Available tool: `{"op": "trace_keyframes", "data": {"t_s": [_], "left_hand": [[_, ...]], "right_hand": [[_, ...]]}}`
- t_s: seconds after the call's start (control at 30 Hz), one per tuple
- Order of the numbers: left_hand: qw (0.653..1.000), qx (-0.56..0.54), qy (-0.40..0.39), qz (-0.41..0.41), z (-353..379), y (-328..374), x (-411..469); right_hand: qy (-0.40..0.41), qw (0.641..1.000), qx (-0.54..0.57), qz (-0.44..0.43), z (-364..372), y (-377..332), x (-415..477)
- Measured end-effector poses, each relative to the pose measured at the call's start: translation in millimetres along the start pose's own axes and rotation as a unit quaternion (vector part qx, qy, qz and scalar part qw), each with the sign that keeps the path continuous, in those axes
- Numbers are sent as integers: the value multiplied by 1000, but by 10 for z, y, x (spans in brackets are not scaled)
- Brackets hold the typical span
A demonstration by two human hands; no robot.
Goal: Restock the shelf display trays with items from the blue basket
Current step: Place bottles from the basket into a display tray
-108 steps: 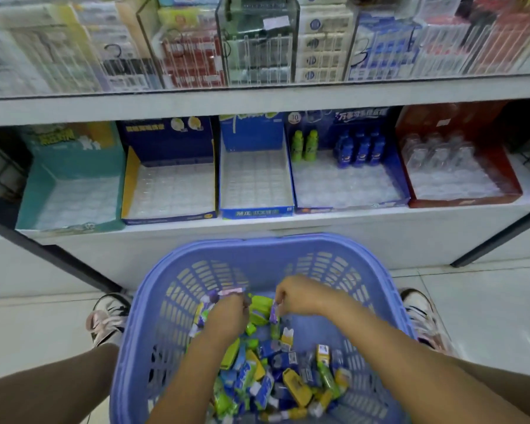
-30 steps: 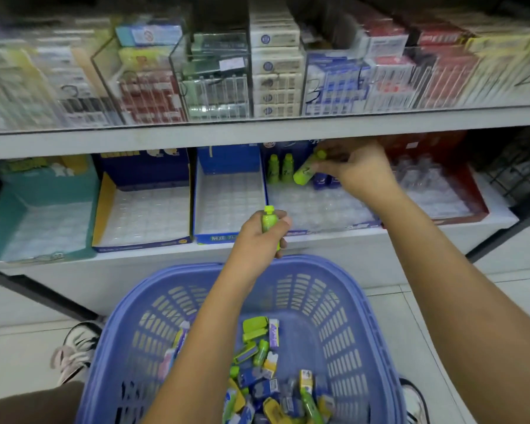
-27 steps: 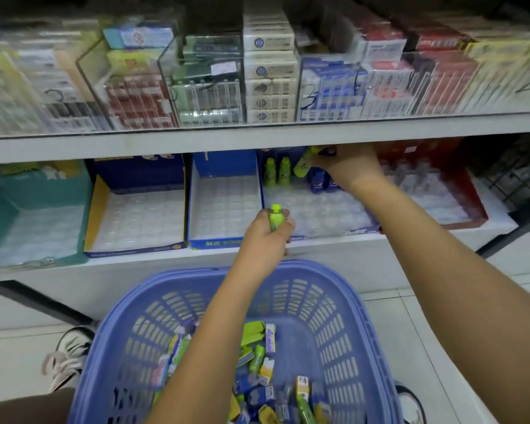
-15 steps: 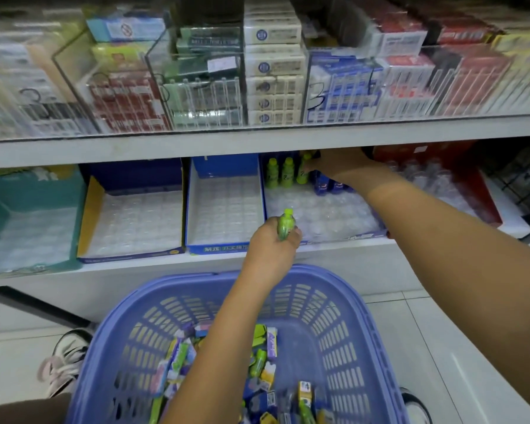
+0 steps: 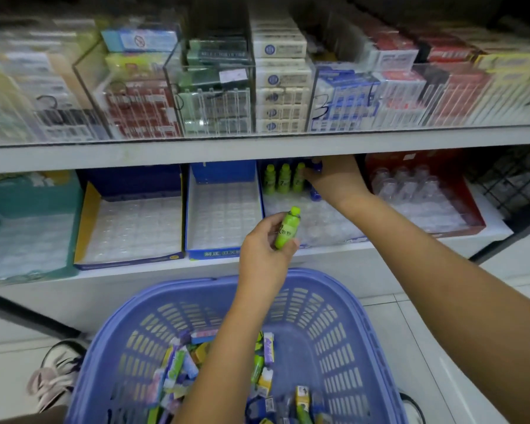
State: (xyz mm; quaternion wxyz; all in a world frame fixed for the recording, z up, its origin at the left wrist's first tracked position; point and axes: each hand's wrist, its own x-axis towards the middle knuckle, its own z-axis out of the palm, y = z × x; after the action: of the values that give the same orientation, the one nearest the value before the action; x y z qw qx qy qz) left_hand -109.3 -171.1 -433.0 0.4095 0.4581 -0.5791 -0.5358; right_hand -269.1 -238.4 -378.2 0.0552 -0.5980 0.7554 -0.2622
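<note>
The blue basket [image 5: 368,325] stands on the floor below me with several small packets and mini bottles [image 5: 263,377] in it. Above its far rim, my left hand [image 5: 263,255] grips a green mini bottle [image 5: 286,228], held upright in front of the shelf edge. My right hand [image 5: 335,182] reaches to the back of the blue display tray [image 5: 322,223]. Its fingertips rest on the third green bottle [image 5: 299,179], which stands upright beside two other green bottles [image 5: 277,179]. Blue bottles [image 5: 315,193] are mostly hidden behind that hand.
Left of that tray sit a blue tray [image 5: 224,215], a yellow-and-blue tray [image 5: 135,228] and a teal tray [image 5: 28,234], all with bare clear inserts. A red tray [image 5: 426,203] with clear bottles is at the right. The upper shelf [image 5: 257,148] overhangs. My shoes [image 5: 58,371] flank the basket.
My right hand carried a green bottle to the back of the tray and stood it third in the green row. My left hand rose from the basket with another green bottle and moved slightly right.
</note>
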Motion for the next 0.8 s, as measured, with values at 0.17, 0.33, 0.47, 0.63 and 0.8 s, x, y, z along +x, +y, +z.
{"op": "trace_keyframes", "data": {"t_s": [0.17,0.33,0.47,0.63,0.8], "left_hand": [[996,1,76,54,64,29,-14],[991,11,100,88,102,55,-40],[981,146,72,107,84,15,-63],[909,391,-83,121,136,-100,-155],[900,404,-88,139,97,-134,-130]], "right_hand": [[-135,929,337,73,-241,-129,-629],[-170,921,343,70,-265,-142,-785],[-70,956,281,54,-247,-136,-573],[-38,984,174,14,31,-157,-104],[-115,983,141,-26,264,-191,8]]}}
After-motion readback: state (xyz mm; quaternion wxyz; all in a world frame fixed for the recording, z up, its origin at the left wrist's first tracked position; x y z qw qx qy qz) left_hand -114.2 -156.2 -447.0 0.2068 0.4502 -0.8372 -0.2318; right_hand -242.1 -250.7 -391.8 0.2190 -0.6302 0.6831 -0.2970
